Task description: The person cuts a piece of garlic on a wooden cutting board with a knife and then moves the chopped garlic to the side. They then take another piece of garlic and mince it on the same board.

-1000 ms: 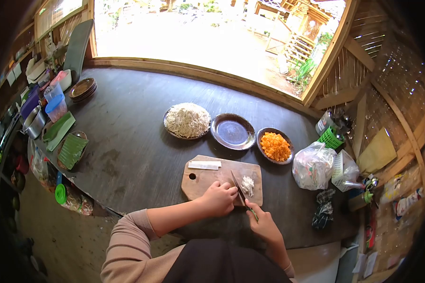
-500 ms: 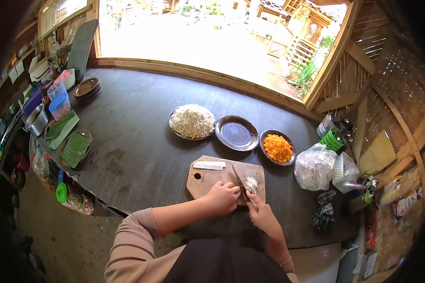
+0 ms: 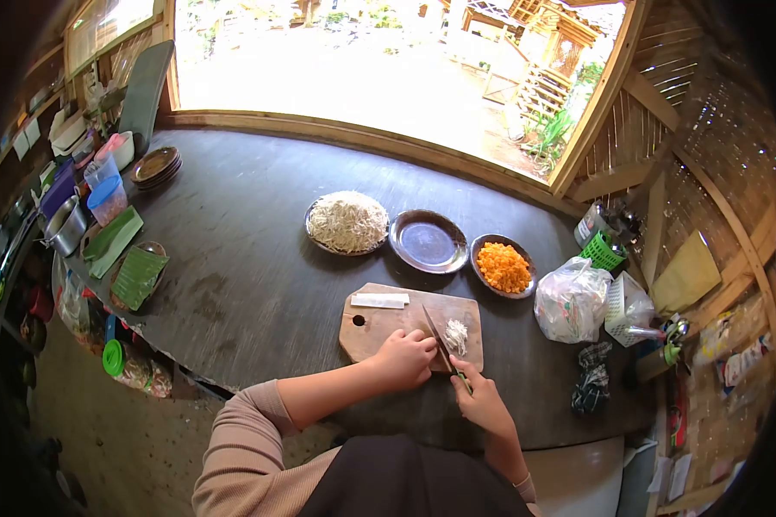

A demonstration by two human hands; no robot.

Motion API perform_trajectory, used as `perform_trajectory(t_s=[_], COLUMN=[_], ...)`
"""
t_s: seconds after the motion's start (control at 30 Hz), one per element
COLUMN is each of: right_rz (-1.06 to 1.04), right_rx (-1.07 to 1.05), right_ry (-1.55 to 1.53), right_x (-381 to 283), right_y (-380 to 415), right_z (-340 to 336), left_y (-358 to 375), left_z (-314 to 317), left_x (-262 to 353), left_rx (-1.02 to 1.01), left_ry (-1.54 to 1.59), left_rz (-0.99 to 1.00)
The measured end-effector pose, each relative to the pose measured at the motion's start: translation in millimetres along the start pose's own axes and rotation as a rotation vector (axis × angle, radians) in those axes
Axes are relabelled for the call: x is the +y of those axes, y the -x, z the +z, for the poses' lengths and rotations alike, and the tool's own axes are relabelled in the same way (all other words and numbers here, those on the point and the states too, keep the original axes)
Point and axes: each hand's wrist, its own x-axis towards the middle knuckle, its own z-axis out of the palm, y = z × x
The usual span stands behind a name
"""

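Observation:
A wooden cutting board [image 3: 372, 332] with a hole at its left lies in front of me. My right hand [image 3: 483, 403] grips a knife [image 3: 436, 332], its blade pointing away from me over the board. Close to the left of the blade, my left hand [image 3: 408, 358] is closed on the board; what its fingers hold is hidden. Fine white shreds [image 3: 456, 337] lie in a small heap to the right of the blade. Flat white strips [image 3: 380, 301] rest along the board's far left edge.
Beyond the board stand a plate of pale thin strands [image 3: 347, 221], a brown plate [image 3: 428, 242] and a dish of chopped orange pieces [image 3: 503, 268]. On the right are a plastic bag [image 3: 572, 300] and a dark cloth [image 3: 591, 379]. Banana leaf pieces [image 3: 139, 277] lie left.
The knife and my right hand have shifted slightly, and the white shreds look more spread out beside the blade. My left hand stays closed in nearly the same place.

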Motion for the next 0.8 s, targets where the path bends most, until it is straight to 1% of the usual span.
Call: perform_trajectory(t_s=[0.13,0.2,0.23,0.3,0.43,0.5,0.53,0.6,0.7,0.8], right_rz=[0.008,-0.212,-0.213,-0.126,-0.158,-0.049,-0.046,-0.203,-0.212,-0.236], right_rx=[0.011,0.118,0.116,0.079,0.073,-0.01,-0.008,0.054,0.062,0.071], right_ry=[0.005,0.024,0.025,0.056,0.046,0.081,0.082,0.056,0.039,0.038], right_x=[1,5,4,0,1,-5,-3,2,-7,-1], right_y=[0,-1,-1,0,-2,-3,-4,-9,-17,-21], right_z=[5,10,11,10,9,4,6,10,11,14], left_y=[0,0,0,-1,-1,-2,-2,-3,-4,-3], left_z=[1,2,2,2,3,1,-1,-2,-3,0], left_x=[-1,-1,-1,-1,0,0,1,2,4,1], left_rx=[0.0,0.009,0.009,0.007,0.006,-0.001,-0.008,-0.011,-0.025,-0.026], left_ry=[0.032,0.04,0.043,0.047,0.055,0.057,0.057,0.059,0.071,0.069], left_rz=[0.003,0.001,0.0,0.0,0.003,0.006,0.004,0.009,0.01,0.002])
